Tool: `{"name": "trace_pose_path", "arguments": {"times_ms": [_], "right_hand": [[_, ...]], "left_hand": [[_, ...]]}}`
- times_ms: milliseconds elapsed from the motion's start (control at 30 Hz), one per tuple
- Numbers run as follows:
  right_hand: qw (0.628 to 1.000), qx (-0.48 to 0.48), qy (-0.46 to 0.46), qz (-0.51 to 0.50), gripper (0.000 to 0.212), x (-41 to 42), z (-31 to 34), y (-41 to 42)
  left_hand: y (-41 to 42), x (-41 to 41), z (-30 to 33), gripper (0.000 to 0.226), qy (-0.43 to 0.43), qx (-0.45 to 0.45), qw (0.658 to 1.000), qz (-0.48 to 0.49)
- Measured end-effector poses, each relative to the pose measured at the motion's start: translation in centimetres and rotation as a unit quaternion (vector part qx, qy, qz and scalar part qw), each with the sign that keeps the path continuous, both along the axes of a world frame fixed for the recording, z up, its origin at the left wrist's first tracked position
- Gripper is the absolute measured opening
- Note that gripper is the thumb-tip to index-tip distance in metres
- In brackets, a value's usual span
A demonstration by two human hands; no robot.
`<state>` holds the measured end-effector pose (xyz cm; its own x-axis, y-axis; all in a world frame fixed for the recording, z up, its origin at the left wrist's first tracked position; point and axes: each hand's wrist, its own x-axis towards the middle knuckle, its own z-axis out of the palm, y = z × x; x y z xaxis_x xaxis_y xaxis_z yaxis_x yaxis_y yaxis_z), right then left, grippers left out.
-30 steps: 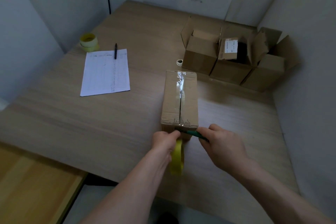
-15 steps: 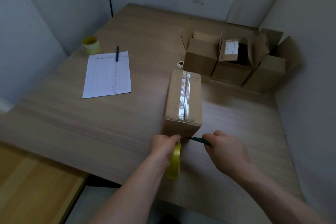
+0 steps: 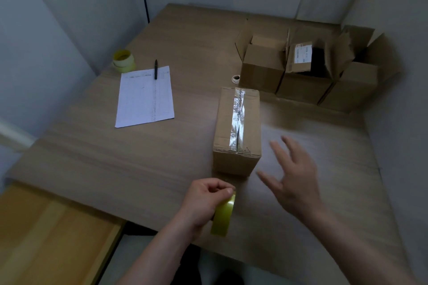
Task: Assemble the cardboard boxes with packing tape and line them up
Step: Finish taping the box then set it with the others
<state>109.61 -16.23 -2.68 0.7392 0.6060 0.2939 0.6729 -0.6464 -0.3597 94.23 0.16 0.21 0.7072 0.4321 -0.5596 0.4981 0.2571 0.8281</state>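
Bare forearms, seemingly no sleeves or jewellery

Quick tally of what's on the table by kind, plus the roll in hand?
Boxes: 4, one taped, three open
Tape rolls: 4, in left hand, stacked pair, small one
Paper: 1
Pen: 1
Total: 10

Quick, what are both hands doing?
Left hand: grips the yellow tape roll.
Right hand: open, fingers spread, holding nothing.
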Motion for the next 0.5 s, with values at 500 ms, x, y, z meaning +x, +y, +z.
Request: {"name": "trace_pose_path", "arguments": {"times_ms": [500], "right_hand": [[0.996,-0.06,0.056,0.037,0.068,1.1,-1.3,11.6]], "left_hand": [[5.8,-0.4,3.9,0.013,-0.012,-0.019,1.0,-0.007]]}}
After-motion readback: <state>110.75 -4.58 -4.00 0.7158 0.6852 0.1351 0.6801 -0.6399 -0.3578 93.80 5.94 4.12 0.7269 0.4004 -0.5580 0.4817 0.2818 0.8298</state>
